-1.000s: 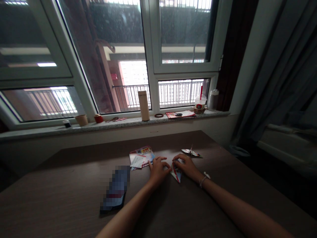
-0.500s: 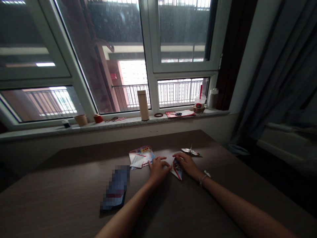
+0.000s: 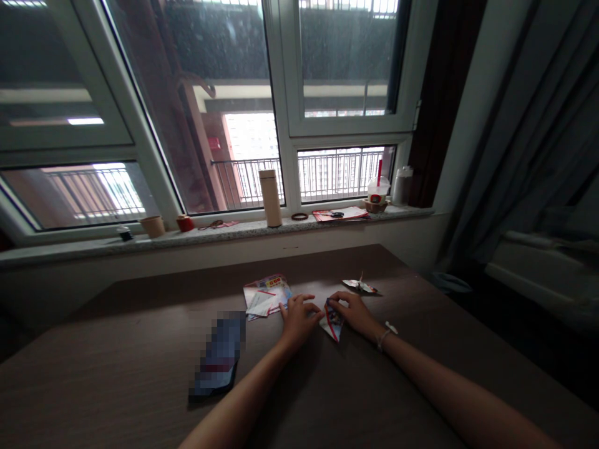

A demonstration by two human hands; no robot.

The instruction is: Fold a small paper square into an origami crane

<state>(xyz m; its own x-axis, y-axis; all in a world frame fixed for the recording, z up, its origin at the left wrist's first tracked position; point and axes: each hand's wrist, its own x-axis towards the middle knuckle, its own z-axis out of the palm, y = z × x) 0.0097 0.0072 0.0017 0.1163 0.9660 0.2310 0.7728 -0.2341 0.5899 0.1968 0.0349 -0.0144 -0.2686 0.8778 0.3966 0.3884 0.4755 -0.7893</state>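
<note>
A small folded paper (image 3: 334,325), white and blue with a red stripe and a dark printed patch, lies between my hands on the table, its point toward me. My right hand (image 3: 355,315) pinches its upper right part between thumb and fingers, covering some of it. At the paper's left edge, my left hand (image 3: 299,321) has its thumb and index finger closed on the side corner, while the other fingers stretch forward. Just past my left hand are printed paper sheets (image 3: 255,296). A folded paper crane (image 3: 360,285) with spread wings stands beyond my right hand.
A phone (image 3: 219,355), blurred out, lies left of my left forearm on the brown table (image 3: 140,349). Along the windowsill stand a beige bottle (image 3: 270,199), a paper cup (image 3: 153,227), a drink cup with a red straw (image 3: 377,190), and scissors (image 3: 336,214) on red-edged papers.
The folded paper has turned a little and shifted slightly left, showing more of its printed face. My right fingers have drawn in to a pinch; my left hand is nearly still.
</note>
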